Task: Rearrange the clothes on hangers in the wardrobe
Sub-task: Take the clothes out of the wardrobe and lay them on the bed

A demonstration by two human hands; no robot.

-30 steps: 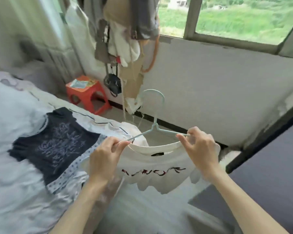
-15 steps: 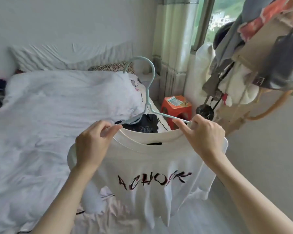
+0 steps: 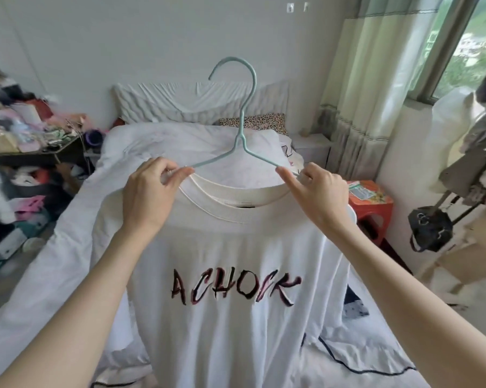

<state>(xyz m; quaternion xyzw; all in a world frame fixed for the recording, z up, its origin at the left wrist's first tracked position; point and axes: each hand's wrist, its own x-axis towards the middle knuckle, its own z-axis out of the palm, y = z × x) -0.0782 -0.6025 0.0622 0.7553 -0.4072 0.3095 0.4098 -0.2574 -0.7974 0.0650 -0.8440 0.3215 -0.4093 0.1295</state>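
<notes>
While pinched at both shoulders by left hand (image 3: 149, 197) and right hand (image 3: 318, 196), shirt (image 3: 222, 275) hangs limp on hanger (image 3: 240, 130); light, soft, best gripped at stiff wire.

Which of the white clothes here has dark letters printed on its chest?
The white T-shirt on the light blue hanger, held up by both hands, reads "ACHOK". The white fabric on the bed behind it shows no such word.
</notes>
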